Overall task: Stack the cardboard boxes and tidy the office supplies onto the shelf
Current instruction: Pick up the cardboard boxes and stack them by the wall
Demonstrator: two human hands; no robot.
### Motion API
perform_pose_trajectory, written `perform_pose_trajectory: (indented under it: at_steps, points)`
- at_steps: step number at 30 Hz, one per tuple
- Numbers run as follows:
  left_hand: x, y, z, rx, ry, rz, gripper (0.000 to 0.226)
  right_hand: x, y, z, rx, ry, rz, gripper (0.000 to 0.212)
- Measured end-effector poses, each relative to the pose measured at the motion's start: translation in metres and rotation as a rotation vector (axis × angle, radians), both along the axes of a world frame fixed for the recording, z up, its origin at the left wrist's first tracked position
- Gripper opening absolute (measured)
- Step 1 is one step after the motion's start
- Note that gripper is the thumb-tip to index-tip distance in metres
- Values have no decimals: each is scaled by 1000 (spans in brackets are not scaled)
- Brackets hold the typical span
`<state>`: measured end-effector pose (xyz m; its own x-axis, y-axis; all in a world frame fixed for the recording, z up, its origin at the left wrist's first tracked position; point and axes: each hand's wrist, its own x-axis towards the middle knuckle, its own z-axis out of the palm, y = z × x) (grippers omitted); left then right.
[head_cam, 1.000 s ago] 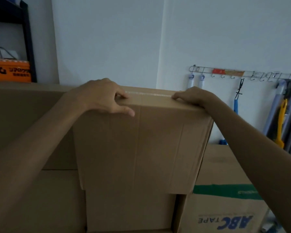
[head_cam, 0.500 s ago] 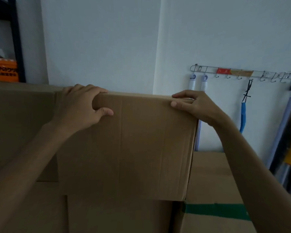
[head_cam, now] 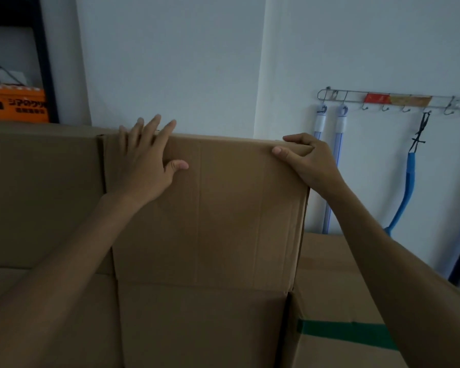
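Observation:
A tall plain cardboard box [head_cam: 223, 208] stands on top of another brown box [head_cam: 197, 328] in front of me. My left hand [head_cam: 144, 160] lies flat against the top box's front near its upper left corner, fingers straight and reaching past the top edge. My right hand [head_cam: 308, 160] grips the upper right corner, fingers curled over the top edge and thumb on the front face. To the left, another large cardboard box [head_cam: 37, 192] stands at the same height, touching the top box's side.
A lower box with a green band [head_cam: 337, 330] sits at the right. A black shelf [head_cam: 45, 62] at the far left holds an orange box [head_cam: 16, 104]. On the white wall, a hook rail [head_cam: 396, 99] carries two pale tubes and a blue-handled tool [head_cam: 406, 189].
My left hand has uncurled from gripping the top edge and now lies flat with straight fingers. The top box sits closer against the left box. My right hand keeps its grip on the corner.

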<state>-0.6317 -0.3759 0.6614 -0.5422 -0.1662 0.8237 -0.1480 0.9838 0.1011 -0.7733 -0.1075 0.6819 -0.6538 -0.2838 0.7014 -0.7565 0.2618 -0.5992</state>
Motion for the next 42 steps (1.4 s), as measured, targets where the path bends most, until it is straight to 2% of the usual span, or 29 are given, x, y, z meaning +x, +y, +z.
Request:
perform_pose_trajectory:
  at_steps: [5,8,13,19,23,31,34,37,42]
  points:
    - [17,17,-10,39,-39,-29,78,33,-4,-13,29,313,-319,64]
    - [38,24,-19,47,-30,-34,76,65,-16,-30,24,440,-373,60]
    - [94,12,-38,138,-11,-42,71,121,-54,-64,22,458,-197,55]
    - [182,-37,-81,236,-40,18,63,188,-124,-105,43,364,9,54]
    - [253,-81,-106,180,-116,167,63,237,-181,-121,53,320,146,55]
    - [413,-160,-165,250,-188,423,59,365,-305,-173,83,210,499,56]
    - [472,-182,-195,332,-198,478,60,417,-345,-195,146,118,581,58]
    - [520,-199,-218,368,-223,581,60,455,-378,-217,240,44,653,52]
    - [588,-239,-248,467,-210,680,59,507,-442,-250,355,-6,815,50]
